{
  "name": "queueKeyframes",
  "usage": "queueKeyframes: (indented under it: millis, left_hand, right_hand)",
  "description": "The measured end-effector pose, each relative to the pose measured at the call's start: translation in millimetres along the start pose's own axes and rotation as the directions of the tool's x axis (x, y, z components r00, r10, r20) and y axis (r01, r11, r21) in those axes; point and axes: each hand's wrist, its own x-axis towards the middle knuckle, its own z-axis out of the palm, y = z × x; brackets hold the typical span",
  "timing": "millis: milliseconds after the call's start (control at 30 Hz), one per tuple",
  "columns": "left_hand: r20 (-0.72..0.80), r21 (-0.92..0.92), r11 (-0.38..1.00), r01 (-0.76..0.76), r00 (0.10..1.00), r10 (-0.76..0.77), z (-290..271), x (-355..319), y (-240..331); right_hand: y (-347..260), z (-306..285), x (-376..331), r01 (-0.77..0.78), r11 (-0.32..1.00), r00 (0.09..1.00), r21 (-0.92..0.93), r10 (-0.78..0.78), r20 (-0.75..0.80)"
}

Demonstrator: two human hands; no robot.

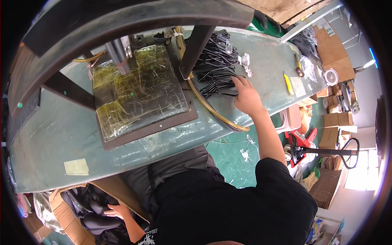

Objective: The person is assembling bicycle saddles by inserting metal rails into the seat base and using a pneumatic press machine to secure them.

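My right hand (247, 97) reaches over the workbench to a pile of bent black metal rods (215, 53). Its fingers are stretched out and rest at the right end of the nearer rods (216, 86); no rod is lifted off the bench. Down at the lower left, my left hand (116, 211) is inside an open cardboard box (65, 212). Its fingers are apart and lie beside smooth black padded pieces that look like bicycle saddles (98, 222). It grips none of them that I can see.
A press with a dark frame (196, 51) and a metal ram (120, 57) stands over a tape-covered plate (143, 94). Yellowish hoses (208, 107) run beside it. A yellow cutter (288, 83) and a hammer (299, 67) lie to the right. A red pallet jack (300, 143) stands beyond.
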Motion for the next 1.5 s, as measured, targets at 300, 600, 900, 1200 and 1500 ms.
queueKeyframes:
  millis: [300, 600, 900, 1200, 1500]
  left_hand:
    - [0.005, 0.195, 0.955, -0.224, 0.974, 0.228, -66.8, 5.9, 40.3]
    - [0.251, -0.405, 0.905, -0.13, 0.936, 0.247, -69.0, 14.1, -0.7]
    - [-0.177, -0.674, 0.728, -0.126, 0.984, 0.007, -219.2, 25.5, -26.0]
    - [-0.824, -0.126, 0.315, -0.941, 0.276, 0.495, -402.8, -73.8, 167.7]
    - [-0.627, -0.2, -0.284, -0.938, -0.1, 0.773, -365.8, -148.2, 296.6]
  right_hand:
    - [7.0, -8.4, 8.7, -0.082, 0.994, 0.995, 0.067, 0.077, 0.067]
    - [-11.1, -11.9, -1.5, 0.045, 0.997, 0.999, 0.061, -0.044, -0.019]
    - [0.8, -38.3, -5.0, -0.01, 0.981, 0.999, 0.195, 0.0, 0.054]
    - [-35.3, -46.7, -18.6, -0.173, 0.487, 0.982, 0.856, 0.148, 0.115]
    - [-118.4, -52.6, -26.3, -0.249, 0.284, 0.968, 0.926, 0.041, 0.247]
